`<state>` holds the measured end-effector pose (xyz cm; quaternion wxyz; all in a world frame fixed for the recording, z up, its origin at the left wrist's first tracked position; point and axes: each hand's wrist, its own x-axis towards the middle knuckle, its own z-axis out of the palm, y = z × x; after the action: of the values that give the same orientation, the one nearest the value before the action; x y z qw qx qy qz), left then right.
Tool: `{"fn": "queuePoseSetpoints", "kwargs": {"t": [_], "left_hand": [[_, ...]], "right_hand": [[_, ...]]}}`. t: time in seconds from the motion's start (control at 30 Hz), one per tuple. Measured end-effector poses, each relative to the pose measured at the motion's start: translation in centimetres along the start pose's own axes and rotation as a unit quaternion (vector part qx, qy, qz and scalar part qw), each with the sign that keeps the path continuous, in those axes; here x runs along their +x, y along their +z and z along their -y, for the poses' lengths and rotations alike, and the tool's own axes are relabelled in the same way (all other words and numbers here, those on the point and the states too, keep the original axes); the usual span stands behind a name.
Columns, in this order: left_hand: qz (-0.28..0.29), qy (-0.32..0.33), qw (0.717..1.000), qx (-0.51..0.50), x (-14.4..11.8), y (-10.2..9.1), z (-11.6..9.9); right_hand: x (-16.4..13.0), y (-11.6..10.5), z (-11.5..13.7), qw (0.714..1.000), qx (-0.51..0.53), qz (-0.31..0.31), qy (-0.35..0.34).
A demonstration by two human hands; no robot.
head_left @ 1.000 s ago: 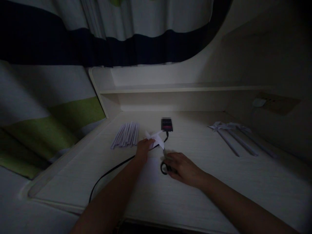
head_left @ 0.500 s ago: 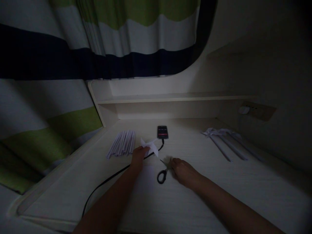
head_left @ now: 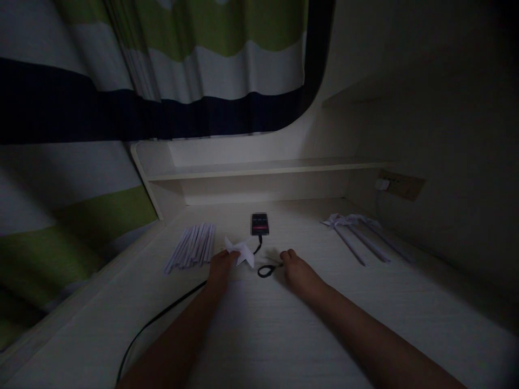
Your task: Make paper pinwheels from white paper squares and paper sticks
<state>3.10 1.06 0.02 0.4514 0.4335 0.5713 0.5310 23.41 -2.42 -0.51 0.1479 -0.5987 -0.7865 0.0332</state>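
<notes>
A: Moved since earlier: scissors [head_left: 268,268] released; right hand [head_left: 299,273] now lies loosely spread just beside them, apart.

B: Left hand [head_left: 220,266]?

A: Pinches paper star [head_left: 240,252]. Scissors flat on desk [head_left: 284,335], long axis left-right, handles leftward.

B: Surroundings?

A: Phone [head_left: 259,223] and cable [head_left: 162,316] behind; paper sticks [head_left: 191,246] left; pinwheels [head_left: 357,235] right.
</notes>
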Motion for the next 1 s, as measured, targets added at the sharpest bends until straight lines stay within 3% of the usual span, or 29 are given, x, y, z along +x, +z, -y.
{"fn": "queuePoseSetpoints", "kwargs": {"t": [0.07,0.2,0.3,0.47,0.7,1.0], "left_hand": [[0.003,-0.010,1.000,-0.007,-0.2,0.1,-0.1],[0.004,-0.014,1.000,-0.011,-0.8,0.5,-0.3],[0.011,-0.021,1.000,-0.015,-1.2,0.9,-0.2],[0.059,-0.022,0.998,-0.031,-2.1,1.6,0.0],[0.100,-0.037,0.994,-0.018,-3.4,2.6,-0.1],[0.112,-0.025,0.993,-0.016,-3.7,2.6,0.2]], "right_hand": [[0.1,-0.2,-0.1,0.992,0.115,-0.051,0.014],[0.3,-0.3,0.1,0.942,0.315,-0.114,0.020],[0.1,-0.4,0.5,0.921,0.371,-0.120,0.020],[-1.0,-1.1,1.7,0.863,0.495,-0.105,-0.013],[-1.3,-1.0,2.3,0.898,0.407,-0.147,-0.083],[-1.1,-0.2,1.9,0.906,0.371,-0.164,-0.120]]}}
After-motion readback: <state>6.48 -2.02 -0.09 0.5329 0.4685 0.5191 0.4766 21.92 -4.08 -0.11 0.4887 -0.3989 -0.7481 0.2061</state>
